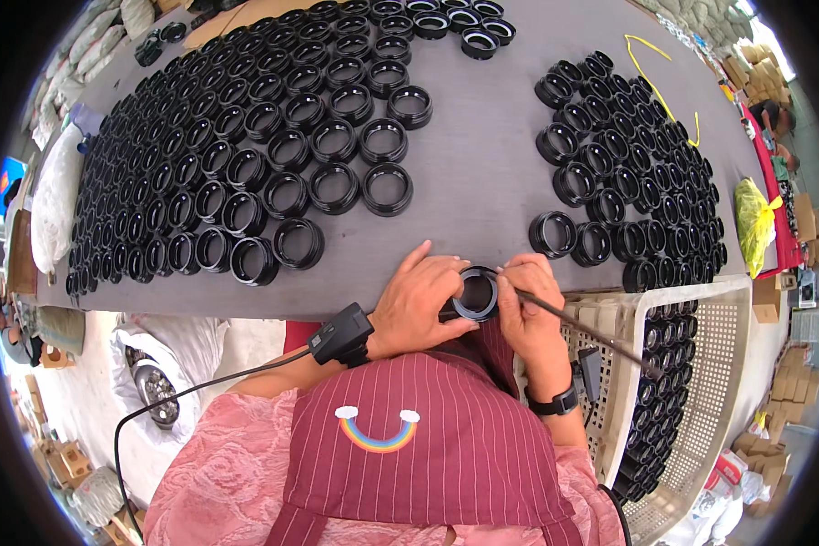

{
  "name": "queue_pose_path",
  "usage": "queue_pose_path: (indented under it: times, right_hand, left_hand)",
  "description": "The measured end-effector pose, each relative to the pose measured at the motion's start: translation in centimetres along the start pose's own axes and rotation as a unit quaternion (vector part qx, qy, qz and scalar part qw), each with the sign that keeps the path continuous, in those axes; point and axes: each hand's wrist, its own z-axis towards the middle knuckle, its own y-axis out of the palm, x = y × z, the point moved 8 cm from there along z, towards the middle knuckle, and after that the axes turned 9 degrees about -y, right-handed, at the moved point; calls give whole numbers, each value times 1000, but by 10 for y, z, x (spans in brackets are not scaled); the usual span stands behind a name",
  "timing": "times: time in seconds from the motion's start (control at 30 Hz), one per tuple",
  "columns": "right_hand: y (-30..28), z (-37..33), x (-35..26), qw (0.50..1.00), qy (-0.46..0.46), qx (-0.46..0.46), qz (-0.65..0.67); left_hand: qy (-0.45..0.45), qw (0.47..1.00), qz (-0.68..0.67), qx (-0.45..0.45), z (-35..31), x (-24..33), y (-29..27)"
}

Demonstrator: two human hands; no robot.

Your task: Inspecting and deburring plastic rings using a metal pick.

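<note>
My left hand pinches a black ring at the table's near edge, thumb below it and fingers along its left side. The ring's opening faces up toward me. My right hand is closed on a long, thin dark rod whose one end lies at the ring's upper right rim. The rod's other end slants down and right over a crate. I cannot make out what kind of tool it is. Rows of similar black rings stand to the left, and a second group stands to the right.
A pale perforated plastic crate at the lower right holds more black rings. A yellow cord and a yellow-green bag lie at the table's right. On the floor, a white sack stands open at the lower left. The table is grey.
</note>
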Motion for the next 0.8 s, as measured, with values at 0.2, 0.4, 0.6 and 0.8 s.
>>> queue_pose_path:
  times: [0.2, 0.4, 0.6, 0.8]
  right_hand:
    - [-8, 7, -7, 997, -2, -55, -45]
    - [-2, -8, -2, 992, 84, -95, 25]
    - [12, -30, 5, 989, 104, -12, 107]
    - [-21, -64, 18, 958, 105, 223, 145]
  left_hand:
    - [1, 1000, 1, -2, 1, 2, 0]
    - [1, 1000, 1, 1, 1, 1, 0]
    - [-48, 998, -35, -5, 5, -6, 1]
    - [-92, 995, -42, 11, 36, -9, -11]
